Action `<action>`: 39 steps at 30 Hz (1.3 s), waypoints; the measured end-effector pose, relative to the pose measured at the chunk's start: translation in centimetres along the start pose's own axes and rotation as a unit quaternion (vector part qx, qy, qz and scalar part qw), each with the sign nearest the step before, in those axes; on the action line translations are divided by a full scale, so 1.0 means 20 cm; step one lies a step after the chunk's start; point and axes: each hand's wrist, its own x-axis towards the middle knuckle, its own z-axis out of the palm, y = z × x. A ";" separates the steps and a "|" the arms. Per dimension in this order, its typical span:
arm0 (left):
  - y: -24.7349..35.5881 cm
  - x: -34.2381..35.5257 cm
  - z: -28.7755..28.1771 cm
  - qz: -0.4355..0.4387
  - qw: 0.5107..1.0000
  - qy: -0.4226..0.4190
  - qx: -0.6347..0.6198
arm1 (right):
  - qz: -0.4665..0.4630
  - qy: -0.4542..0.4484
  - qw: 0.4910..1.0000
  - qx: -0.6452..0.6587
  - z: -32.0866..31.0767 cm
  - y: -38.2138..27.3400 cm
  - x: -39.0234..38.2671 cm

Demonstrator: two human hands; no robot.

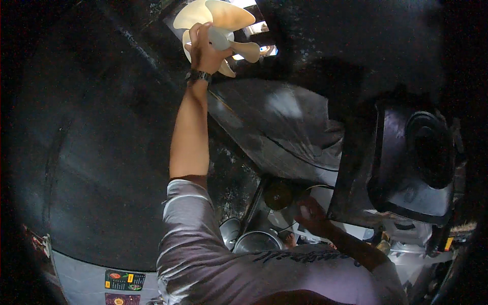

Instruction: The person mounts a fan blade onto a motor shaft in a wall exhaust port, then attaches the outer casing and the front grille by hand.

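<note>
Left hand grasps a fan by its hub, likely safest. Blades above look light, stiff. Right hand: grip unclear.

Fan: smooth, plastic-looking. Shirt: matt cloth. Housing: smooth, glossy. Sheet: creased, dull.

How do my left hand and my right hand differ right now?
Your left hand is raised to the hub of the pale fan; your right hand is low, nearer your grey shirt. The left hand is well lit, while the right hand is in shadow, its finger pose unclear. Both hands are bare.
</note>
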 end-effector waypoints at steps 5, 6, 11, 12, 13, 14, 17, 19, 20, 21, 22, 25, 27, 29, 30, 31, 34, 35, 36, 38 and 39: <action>0.04 0.00 0.02 -0.023 1.000 0.017 0.005 | 0.059 -0.033 0.997 0.024 -0.03 -0.02 0.04; 0.05 0.00 0.01 -0.023 0.999 0.013 0.024 | 0.055 -0.029 0.998 0.013 -0.03 -0.03 0.04; 0.04 -0.01 -0.01 -0.052 0.996 0.010 -0.067 | 0.084 -0.051 0.994 0.051 -0.04 -0.11 0.06; 0.04 -0.02 -0.02 -0.054 0.998 0.008 -0.029 | 0.097 -0.056 0.991 0.067 -0.03 -0.12 0.07; 0.04 -0.02 -0.02 -0.057 0.998 0.009 0.005 | 0.097 -0.056 0.992 0.064 -0.02 -0.13 0.07; 0.03 -0.02 -0.02 -0.057 0.998 0.011 0.004 | 0.078 -0.042 0.992 0.086 -0.01 -0.13 0.07; 0.03 -0.02 -0.01 -0.031 0.999 0.017 0.010 | 0.068 -0.073 0.991 0.085 -0.02 -0.24 0.10; 0.05 0.02 0.03 -0.023 1.000 0.013 -0.018 | 0.087 -0.111 0.988 0.056 -0.08 -0.38 0.14; -0.17 0.06 0.00 0.015 0.999 0.036 0.011 | 0.022 -0.119 0.992 0.042 -0.05 -0.49 0.16; -0.17 0.07 0.07 0.016 1.000 0.024 0.009 | -0.009 -0.103 0.995 0.007 -0.07 -0.57 0.17; -0.14 0.05 0.11 0.016 1.000 0.007 0.008 | -0.022 -0.095 0.995 0.023 -0.13 -0.66 0.20; -0.15 -0.06 0.09 -0.004 0.999 -0.033 0.020 | -0.025 -0.107 0.994 0.015 -0.21 -0.80 0.30; -0.12 -0.02 0.06 -0.011 0.999 -0.038 0.024 | -0.064 -0.065 0.996 -0.006 -0.20 -0.72 0.33; -0.13 0.00 0.04 -0.019 0.999 -0.040 0.026 | -0.130 -0.034 0.991 -0.020 -0.19 -0.66 0.33; -0.13 0.00 0.05 -0.025 0.999 -0.041 0.024 | -0.138 -0.020 0.990 -0.023 -0.20 -0.63 0.33; -0.13 0.00 0.05 -0.028 0.999 -0.038 0.021 | -0.153 -0.009 0.988 -0.023 -0.20 -0.60 0.36; -0.05 0.05 0.05 -0.027 0.999 -0.025 -0.004 | -0.150 -0.002 0.984 -0.097 -0.22 -0.55 0.35; -0.03 0.04 0.06 -0.004 1.000 -0.022 -0.014 | -0.171 -0.011 0.981 -0.093 -0.22 -0.56 0.36; -0.08 0.02 0.02 0.020 0.999 0.005 0.030 | -0.171 -0.008 0.979 -0.108 -0.20 -0.57 0.36; -0.03 0.00 0.02 -0.003 0.999 -0.010 0.043 | -0.138 0.000 0.978 -0.158 -0.22 -0.59 0.36; -0.05 -0.01 -0.02 -0.005 0.999 -0.004 0.047 | -0.145 -0.002 0.977 -0.159 -0.22 -0.59 0.38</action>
